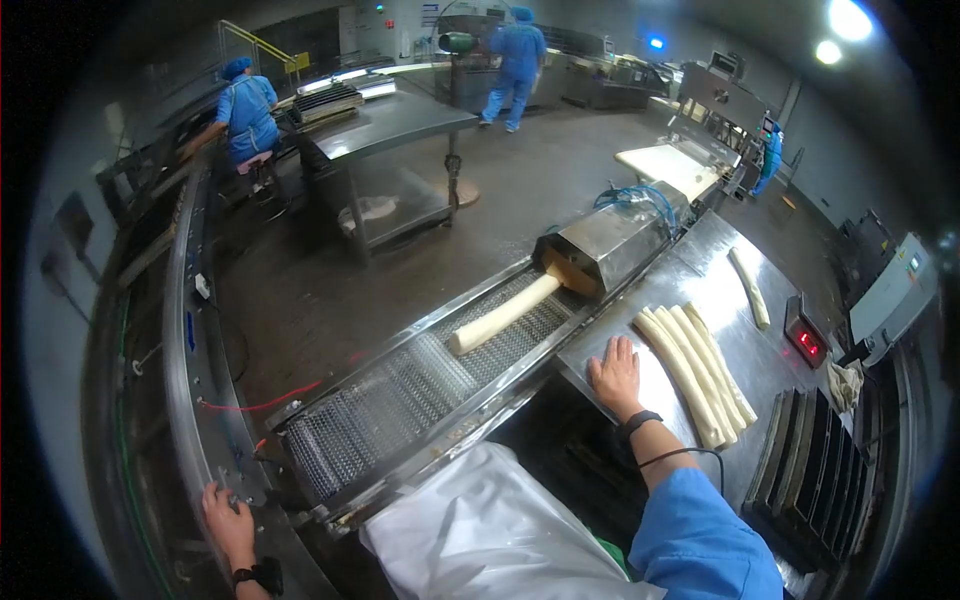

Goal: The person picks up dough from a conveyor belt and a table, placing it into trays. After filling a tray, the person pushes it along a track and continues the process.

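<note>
Dough strips: right of centre in the frame, several pale strips (690, 375) side by side on the steel table (600, 372).
Right hand: my right hand (617, 378) lies palm down on that table, just beside the strips, fingers extended, grasping nothing.
Lone strip: one more (749, 288) lies apart, nearer the upper right, beside a red-lit display (804, 336).
Dough roll: mid-frame, a thicker roll (505, 313) lies on the mesh belt (385, 400), its far end at the mouth of the metal housing (625, 235).
Left hand: lower left, my left hand (229, 520) rests at the metal rail (180, 385), fingers loosely spread, nothing clenched that I can see.
Lower right: dark trays (812, 475).
Upper left: a person in blue (248, 115).
</note>
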